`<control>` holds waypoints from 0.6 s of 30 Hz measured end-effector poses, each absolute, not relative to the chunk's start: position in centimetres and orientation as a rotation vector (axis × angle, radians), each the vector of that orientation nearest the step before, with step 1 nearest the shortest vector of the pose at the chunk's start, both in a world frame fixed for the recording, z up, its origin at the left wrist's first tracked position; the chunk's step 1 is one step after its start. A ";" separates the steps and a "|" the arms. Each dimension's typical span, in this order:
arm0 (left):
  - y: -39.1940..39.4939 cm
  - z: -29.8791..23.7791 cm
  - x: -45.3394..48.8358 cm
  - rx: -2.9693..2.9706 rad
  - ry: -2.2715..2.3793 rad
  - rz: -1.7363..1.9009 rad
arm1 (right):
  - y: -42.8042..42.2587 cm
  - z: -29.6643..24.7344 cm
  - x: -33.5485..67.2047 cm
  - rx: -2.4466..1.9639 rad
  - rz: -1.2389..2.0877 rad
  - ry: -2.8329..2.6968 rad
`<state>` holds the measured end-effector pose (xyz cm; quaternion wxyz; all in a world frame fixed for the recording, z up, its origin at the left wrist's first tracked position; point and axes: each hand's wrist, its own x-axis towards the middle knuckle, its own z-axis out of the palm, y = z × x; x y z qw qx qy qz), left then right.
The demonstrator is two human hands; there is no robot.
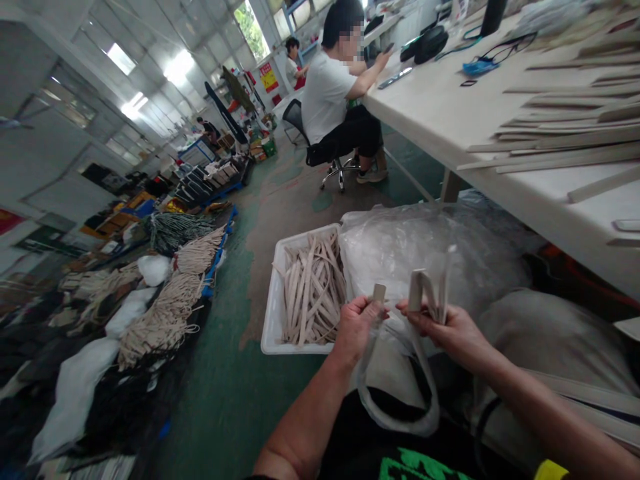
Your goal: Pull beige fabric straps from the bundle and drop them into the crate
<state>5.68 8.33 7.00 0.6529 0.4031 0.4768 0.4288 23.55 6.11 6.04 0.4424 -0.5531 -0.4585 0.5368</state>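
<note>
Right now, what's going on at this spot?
The left hand pinches a strip near its end; the right hand grips a small bunch of similar pieces. A pale loop hangs below the hands. More strips fill the white bin ahead, others lie on the table at right, where a co-worker sits.

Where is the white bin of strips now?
The bin sits just left of centre in the head view, immediately left of the clear plastic and beyond the left hand.
</note>
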 end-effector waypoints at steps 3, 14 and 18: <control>8.1 7.2 5.9 1.020 1.104 0.871 | 6.6 6.4 23.7 -1.350 1.371 -0.914; 7.3 7.5 6.6 1.502 1.110 0.620 | 6.5 6.3 23.6 -1.398 1.328 -0.944; 6.7 6.5 5.0 1.610 1.075 0.454 | 6.6 6.6 23.9 -1.376 1.297 -0.822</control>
